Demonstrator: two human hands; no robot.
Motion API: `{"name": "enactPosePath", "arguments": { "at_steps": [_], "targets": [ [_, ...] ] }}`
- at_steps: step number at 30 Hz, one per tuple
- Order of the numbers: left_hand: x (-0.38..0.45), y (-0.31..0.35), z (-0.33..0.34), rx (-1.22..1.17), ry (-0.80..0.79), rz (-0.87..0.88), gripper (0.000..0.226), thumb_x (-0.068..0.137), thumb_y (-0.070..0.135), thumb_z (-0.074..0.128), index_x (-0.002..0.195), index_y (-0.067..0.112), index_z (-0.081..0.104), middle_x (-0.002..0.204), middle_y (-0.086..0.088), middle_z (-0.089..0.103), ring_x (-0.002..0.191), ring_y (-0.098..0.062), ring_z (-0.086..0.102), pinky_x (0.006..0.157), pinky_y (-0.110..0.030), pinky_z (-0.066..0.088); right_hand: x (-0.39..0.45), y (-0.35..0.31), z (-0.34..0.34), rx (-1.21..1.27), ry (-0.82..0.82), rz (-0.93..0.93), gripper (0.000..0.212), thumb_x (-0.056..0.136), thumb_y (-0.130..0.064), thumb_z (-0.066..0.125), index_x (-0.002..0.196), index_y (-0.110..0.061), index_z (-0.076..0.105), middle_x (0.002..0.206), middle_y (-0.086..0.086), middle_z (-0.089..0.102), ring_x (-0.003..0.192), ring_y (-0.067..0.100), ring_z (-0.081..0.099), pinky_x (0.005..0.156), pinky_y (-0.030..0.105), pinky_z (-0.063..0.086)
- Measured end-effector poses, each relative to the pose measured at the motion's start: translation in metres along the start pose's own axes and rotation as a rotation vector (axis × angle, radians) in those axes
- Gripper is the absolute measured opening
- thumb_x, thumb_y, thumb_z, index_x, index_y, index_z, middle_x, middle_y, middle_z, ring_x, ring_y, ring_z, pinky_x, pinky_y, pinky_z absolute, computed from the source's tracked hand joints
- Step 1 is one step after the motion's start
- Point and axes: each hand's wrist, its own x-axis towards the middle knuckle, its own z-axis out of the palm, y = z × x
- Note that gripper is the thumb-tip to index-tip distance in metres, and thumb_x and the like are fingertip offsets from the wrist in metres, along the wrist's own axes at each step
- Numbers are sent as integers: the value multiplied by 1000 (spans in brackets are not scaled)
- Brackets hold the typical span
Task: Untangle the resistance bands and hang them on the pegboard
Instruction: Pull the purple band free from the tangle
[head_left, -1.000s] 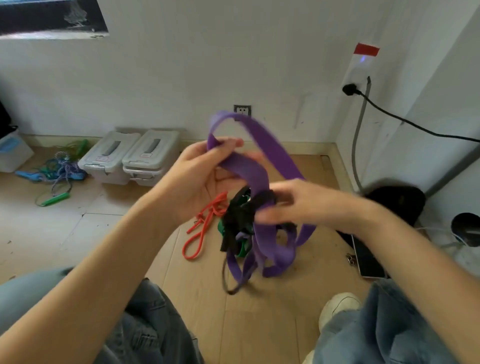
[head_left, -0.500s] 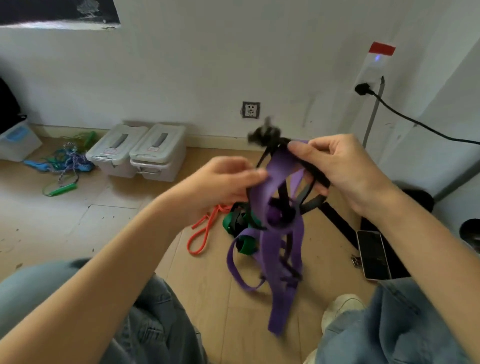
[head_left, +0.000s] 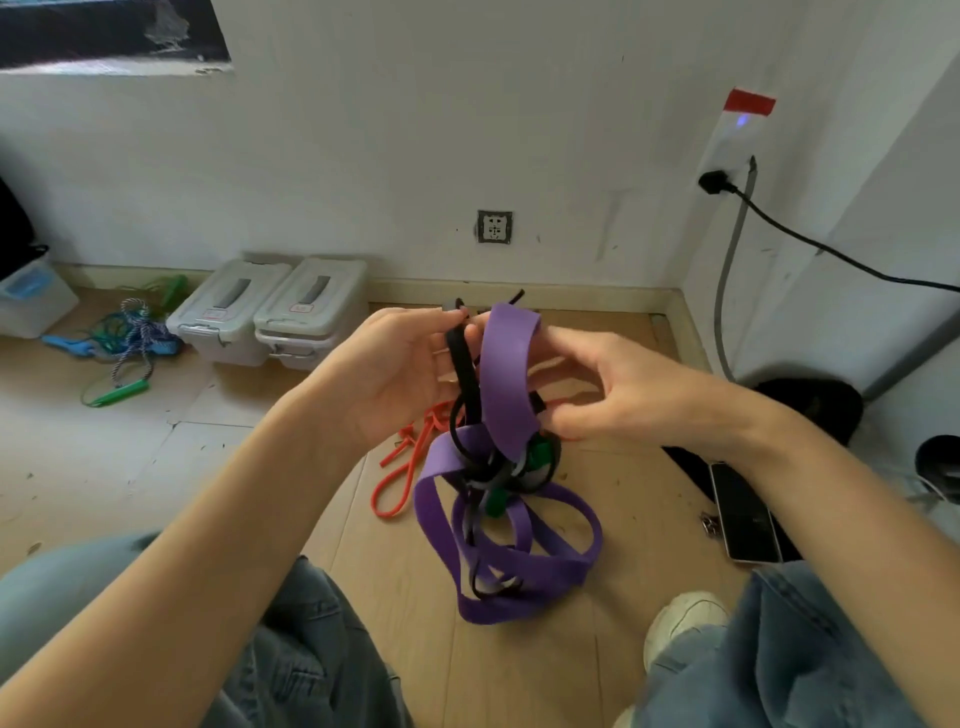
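Observation:
A tangle of a wide purple band (head_left: 506, 395) and a thin black band (head_left: 465, 371) hangs in front of me above the wooden floor. My left hand (head_left: 395, 374) pinches the black band near its top. My right hand (head_left: 608, 387) grips the purple band, fingers curled behind its top loop and thumb at its lower edge. The purple loops droop down to the floor (head_left: 519, 566). A green band (head_left: 537, 454) is partly hidden inside the knot. An orange band (head_left: 405, 473) lies on the floor behind the tangle. No pegboard is in view.
Two grey lidded boxes (head_left: 270, 309) stand by the wall. Ropes and a green-handled cord (head_left: 122, 343) lie at the left. A phone (head_left: 743, 512) lies on the floor at the right, near a black cable (head_left: 831, 252). My knees and a white shoe (head_left: 680, 621) frame the bottom.
The tangle has dropped lower and its purple loops have spread out on the floor. My right hand moved down from the black knot to the purple loop; my left hand now pinches the black band.

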Motion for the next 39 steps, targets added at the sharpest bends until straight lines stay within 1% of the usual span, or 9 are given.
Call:
{"name": "enactPosePath", "arguments": {
  "at_steps": [5, 9, 12, 17, 21, 26, 32, 36, 39],
  "targets": [
    [1, 2, -4, -109, -5, -42, 41, 94, 12, 38, 78, 5, 76, 73, -1, 63, 64, -10, 63, 69, -28, 56, 0, 5, 5, -50, -159, 117, 37, 82, -17, 69, 118, -18, 57, 115, -5, 64, 108, 7, 59, 94, 31, 50],
    [2, 2, -13, 47, 106, -6, 24, 95, 9, 42, 104, -2, 61, 83, -8, 69, 52, -6, 58, 59, -24, 55, 5, 5, 1, 82, 462, 191, 22, 82, -23, 68, 99, -11, 62, 89, 8, 70, 81, 22, 70, 70, 34, 59],
    [7, -9, -14, 486, 282, -108, 17, 93, 10, 52, 106, 0, 54, 73, -7, 60, 48, -8, 54, 56, -25, 55, 7, 6, -7, 111, 683, 275, 35, 81, -22, 69, 110, -13, 51, 98, 7, 65, 87, 21, 67, 79, 39, 57],
    [11, -17, -11, 1176, 350, -110, 56, 87, 35, 61, 135, 25, 35, 139, -9, 34, 118, -24, 45, 91, -34, 46, 6, -2, 4, -49, 592, 176, 35, 80, -16, 69, 109, -19, 49, 96, 2, 66, 87, 14, 66, 74, 27, 57],
    [-4, -19, 6, 889, -16, -28, 52, 69, 55, 61, 112, 26, 58, 115, 1, 63, 100, -11, 62, 83, -27, 51, 2, -10, 2, 452, 578, 69, 31, 84, -11, 64, 112, -9, 50, 92, 12, 71, 84, 21, 71, 71, 27, 58],
    [2, -24, 8, 906, 21, 263, 27, 79, 41, 61, 101, 25, 61, 111, -7, 61, 92, -16, 67, 80, -31, 56, 0, -15, -4, 765, 703, -41, 37, 84, -11, 63, 117, -2, 49, 90, 15, 71, 85, 24, 71, 71, 28, 57],
    [11, -31, -24, 1756, 190, -32, 54, 83, 29, 65, 130, 28, 37, 140, -1, 38, 133, -30, 29, 109, -47, 29, 1, -9, 0, 625, 795, 16, 31, 85, -9, 64, 112, -1, 51, 89, 15, 71, 81, 21, 71, 67, 24, 57],
    [11, -33, -13, 1099, -122, 192, 73, 78, 27, 73, 139, 25, 32, 135, 13, 45, 115, 4, 47, 93, -14, 43, 3, -13, 2, 702, 628, -40, 32, 82, -14, 65, 109, -6, 51, 89, 13, 73, 83, 23, 71, 67, 25, 56],
    [13, -44, 1, 961, -155, 269, 43, 85, 19, 65, 125, 17, 49, 115, 2, 63, 106, -11, 61, 89, -25, 52, 4, -14, 0, 909, 604, -105, 27, 80, -17, 63, 103, -4, 55, 89, 13, 72, 83, 21, 70, 69, 24, 55]
  ]
}}
